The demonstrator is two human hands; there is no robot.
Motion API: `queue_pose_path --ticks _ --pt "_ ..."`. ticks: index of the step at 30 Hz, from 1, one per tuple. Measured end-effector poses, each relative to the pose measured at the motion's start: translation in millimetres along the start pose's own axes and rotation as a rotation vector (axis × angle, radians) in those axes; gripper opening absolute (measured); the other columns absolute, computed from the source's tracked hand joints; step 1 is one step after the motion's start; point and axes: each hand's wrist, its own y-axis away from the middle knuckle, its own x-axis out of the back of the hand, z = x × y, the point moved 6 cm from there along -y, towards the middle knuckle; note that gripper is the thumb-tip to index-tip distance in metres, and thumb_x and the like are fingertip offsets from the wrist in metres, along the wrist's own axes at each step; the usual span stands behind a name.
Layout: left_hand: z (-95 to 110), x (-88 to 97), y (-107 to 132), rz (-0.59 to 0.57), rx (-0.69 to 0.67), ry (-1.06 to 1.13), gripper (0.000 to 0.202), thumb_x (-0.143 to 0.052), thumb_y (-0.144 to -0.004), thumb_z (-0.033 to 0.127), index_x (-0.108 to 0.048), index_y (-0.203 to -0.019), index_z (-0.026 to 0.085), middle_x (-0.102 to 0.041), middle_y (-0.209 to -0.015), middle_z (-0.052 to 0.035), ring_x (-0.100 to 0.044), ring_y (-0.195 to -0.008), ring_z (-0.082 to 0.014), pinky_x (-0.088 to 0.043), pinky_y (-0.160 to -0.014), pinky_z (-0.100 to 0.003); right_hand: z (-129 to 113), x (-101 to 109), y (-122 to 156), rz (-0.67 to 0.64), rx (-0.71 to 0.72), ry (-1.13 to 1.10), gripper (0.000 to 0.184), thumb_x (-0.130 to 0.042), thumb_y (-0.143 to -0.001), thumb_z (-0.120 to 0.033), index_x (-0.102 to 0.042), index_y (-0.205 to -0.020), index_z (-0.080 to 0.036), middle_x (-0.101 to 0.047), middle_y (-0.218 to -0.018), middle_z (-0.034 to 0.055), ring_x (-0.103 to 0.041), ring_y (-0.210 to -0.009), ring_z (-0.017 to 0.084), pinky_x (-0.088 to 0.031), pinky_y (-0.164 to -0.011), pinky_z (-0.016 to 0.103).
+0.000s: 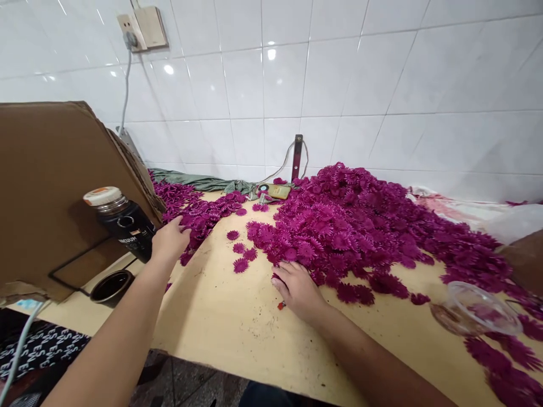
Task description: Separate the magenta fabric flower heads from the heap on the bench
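Many purple fabric flower pieces (335,215), round with fringed edges, lie in a large heap on the pale tabletop. My right hand (299,289) is at the heap's near-left edge, fingers bent and thumb close to them around a purple flower piece (275,276), mostly hidden by the fingers. My left hand (170,240) reaches to a smaller pile of purple flower pieces (207,215) on the left. Its visible fingers are stretched and a little apart; I see nothing in them. Several loose flower pieces (240,265) lie between the hands.
A black vacuum flask (131,226) and a dark cup (112,287) stand left of my left arm, beside a large cardboard sheet (46,186). A clear plastic tub (475,311) lies at right. A phone-like object (278,191) rests near the tiled wall (280,79).
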Motion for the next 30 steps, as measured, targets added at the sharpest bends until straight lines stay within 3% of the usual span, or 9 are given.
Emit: queue_pose_path --ticks 5,8,10,12,15,18,21,25,30 --pt "63.4 3.2 57.9 0.057 -0.305 0.178 0.037 -0.048 -0.079 0.023 -0.055 -0.114 0.018 -0.070 -0.095 -0.0071 -0.064 -0.088 -0.0228 -0.047 -0.076 -0.034 -3.7 27.4 -1.4 0.060 -0.095 -0.261 0.034 -0.036 -0.087 -0.029 -0.061 -0.105 -0.014 -0.063 -0.109 0.0126 -0.056 -0.102 0.022 -0.043 -0.089 0.037" --pt "116.3 -2.3 114.4 0.096 -0.715 0.299 0.029 -0.050 -0.079 0.019 -0.059 -0.106 0.019 -0.071 -0.093 -0.0047 -0.064 -0.081 -0.0184 -0.048 -0.073 -0.031 6.7 48.8 -3.5 0.118 -0.341 -0.535 0.037 -0.034 -0.088 -0.039 -0.061 -0.084 -0.015 -0.066 -0.080 0.0092 -0.060 -0.074 0.017 -0.048 -0.071 0.032" --pt "143.9 -4.6 152.0 0.158 -0.962 0.360 0.024 -0.047 -0.081 0.017 -0.060 -0.102 0.019 -0.071 -0.090 -0.0053 -0.064 -0.079 -0.0178 -0.047 -0.073 -0.032 15.9 51.2 -0.4 0.066 -0.561 -0.790 0.041 -0.034 -0.087 -0.046 -0.056 -0.072 -0.015 -0.060 -0.061 0.0042 -0.055 -0.054 0.012 -0.046 -0.056 0.025" --pt "163.1 -6.7 181.7 0.187 -1.128 0.404 0.024 -0.045 -0.082 0.016 -0.059 -0.101 0.018 -0.070 -0.084 -0.0051 -0.064 -0.074 -0.0172 -0.047 -0.070 -0.031 19.8 49.2 7.3 -0.027 -0.702 -1.033 0.043 -0.036 -0.086 -0.050 -0.051 -0.065 -0.015 -0.051 -0.049 -0.0007 -0.047 -0.042 0.008 -0.040 -0.046 0.021" --pt "179.5 -5.3 208.7 0.217 -1.258 0.483 0.021 -0.044 -0.084 0.019 -0.056 -0.100 0.019 -0.069 -0.085 -0.0055 -0.063 -0.076 -0.0175 -0.047 -0.070 -0.031 27.1 60.2 22.9 -0.041 -0.686 -1.194 0.035 -0.049 -0.083 -0.041 -0.048 -0.060 -0.015 -0.044 -0.044 -0.0055 -0.039 -0.037 0.005 -0.034 -0.041 0.018" --pt "185.7 -3.5 220.6 0.248 -1.320 0.557 0.021 -0.051 -0.081 0.024 -0.053 -0.102 0.020 -0.065 -0.093 -0.0078 -0.061 -0.086 -0.0203 -0.047 -0.077 -0.034 48.0 97.8 47.9 0.101 -0.565 -1.086 0.015 -0.057 -0.077 -0.018 -0.052 -0.064 -0.015 -0.048 -0.051 -0.0065 -0.042 -0.044 0.004 -0.037 -0.048 0.017" --pt "185.0 -9.9 225.5 0.210 -1.346 0.578 0.021 -0.052 -0.080 0.024 -0.052 -0.100 0.021 -0.062 -0.092 -0.0084 -0.059 -0.086 -0.0209 -0.047 -0.076 -0.035 75.9 154.6 86.7 0.273 -0.486 -0.817 0.008 -0.059 -0.071 -0.007 -0.058 -0.074 -0.014 -0.057 -0.072 -0.0023 -0.052 -0.062 0.005 -0.042 -0.061 0.018" --pt "181.8 -27.4 234.7 0.123 -1.466 0.557 0.011 -0.048 -0.082 0.023 -0.055 -0.089 0.023 -0.065 -0.079 -0.0035 -0.062 -0.074 -0.0181 -0.048 -0.067 -0.030 121.1 210.8 138.2 0.382 -0.679 -0.412 0.019 -0.057 -0.071 -0.008 -0.059 -0.089 -0.015 -0.059 -0.079 0.0004 -0.051 -0.062 0.008 -0.042 -0.059 0.022" --pt "185.1 -40.4 240.1 0.035 -1.511 0.589 0.013 -0.047 -0.081 0.024 -0.059 -0.082 0.023 -0.068 -0.074 -0.0006 -0.063 -0.067 -0.0160 -0.048 -0.065 -0.028 142.5 217.2 144.9 0.228 -0.792 0.108 0.014 -0.061 -0.067 -0.009 -0.064 -0.078 -0.017 -0.059 -0.071 -0.0002 -0.051 -0.069 0.012 -0.039 -0.063 0.023"
